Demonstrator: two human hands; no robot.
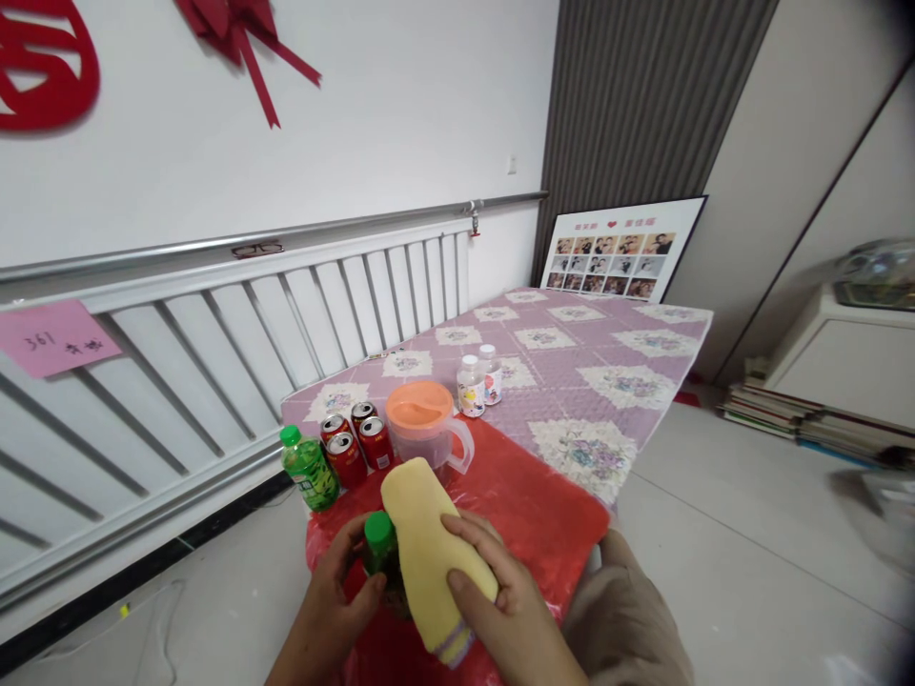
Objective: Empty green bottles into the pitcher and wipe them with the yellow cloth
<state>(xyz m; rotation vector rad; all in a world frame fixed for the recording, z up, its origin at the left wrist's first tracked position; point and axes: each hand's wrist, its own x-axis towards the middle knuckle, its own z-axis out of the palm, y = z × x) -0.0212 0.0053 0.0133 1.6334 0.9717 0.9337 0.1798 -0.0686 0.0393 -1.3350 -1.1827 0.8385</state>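
My left hand point(343, 581) is wrapped round a green-capped drink bottle point(382, 548) standing near the front of the red plastic sheet point(515, 486). In my right hand point(493, 581) is a folded yellow cloth point(429, 543), its striped edge hanging down. The cloth lies against the bottle's right side and hides part of it. Just beyond stands a clear pitcher point(421, 443) with an orange lid. Several red drink cans point(347, 457) are grouped left of the pitcher, beside another green bottle point(311, 472).
Two small white-capped bottles point(472, 386) stand behind the pitcher on the purple floral tablecloth point(558, 338). A white radiator point(300, 314) runs along the wall at the left. To the right are a framed photo board point(615, 252) and a low stack of books point(793, 419).
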